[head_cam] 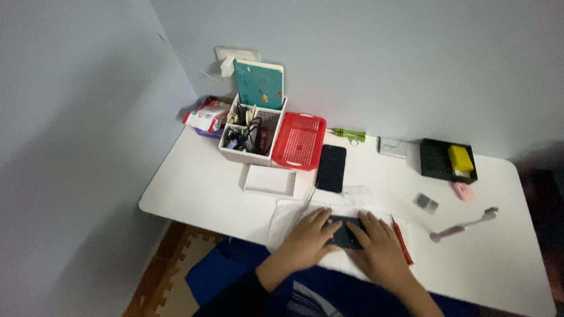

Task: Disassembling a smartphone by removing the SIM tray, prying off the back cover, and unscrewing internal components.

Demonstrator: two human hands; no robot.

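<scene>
Both hands rest on a small dark device [343, 230] that lies flat on a white cloth [294, 214] at the near edge of the white table [194, 176]. The left hand [308, 238] covers the device's left end and the right hand [379, 243] its right end, so only the middle strip shows between the 2 sets of fingers. The fingers of each hand lie spread and flat, pressing down on the device rather than curled around it; this looks like a hold to keep it from sliding on the cloth. The cloth probably serves as a soft pad under it.

The device's long axis runs left to right, along the table's near edge, from the left fingertips to the right ones. Which end is its top cannot be told, since both ends are hidden.

Just right of the right hand's little finger lies a thin red tool [402, 240], angled away from the person. Straight beyond the fingertips a black phone [331, 168] lies flat with its long axis pointing away, and a shallow white tray [270, 179] sits beyond the left fingers. Farther off right lies a pink toothbrush [464, 226].
</scene>
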